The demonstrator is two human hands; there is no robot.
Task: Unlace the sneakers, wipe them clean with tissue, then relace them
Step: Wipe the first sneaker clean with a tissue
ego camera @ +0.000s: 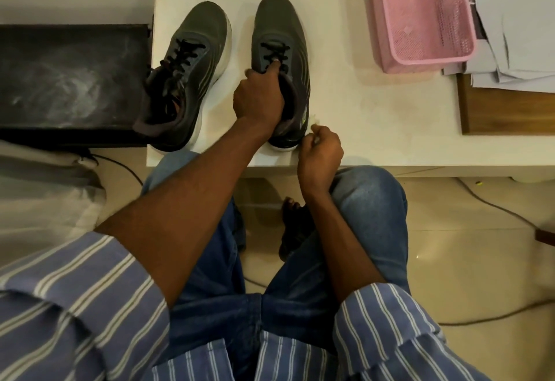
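Both hands work at the nearer-right of two dark grey sneakers, seen from the head camera looking down. Left hand reaches across and clamps over the collar and tongue of the right sneaker, its forefinger pressed on the black laces at about the middle of the lacing. Right hand sits just beside that shoe's heel, at the near edge of the white surface, fingers curled shut around something small and pale, possibly a scrap of tissue; what it is cannot be told for certain.

Each sneaker stands upright on its sole, toe pointing away from the person and heel toward them, so the long axis runs straight out from the body. The left sneaker stands just beside its mate, tilted slightly with its toe leaning rightward, and nobody touches it. Both shoes appear laced; whether that is before unlacing or after relacing cannot be judged from this view.

As a judgement, the left hand is the nearer one to the laces and steadies the shoe, so any pull on the lacing would run along the shoe's length, toward the person. A pink mesh basket and loose papers lie well apart to the right.
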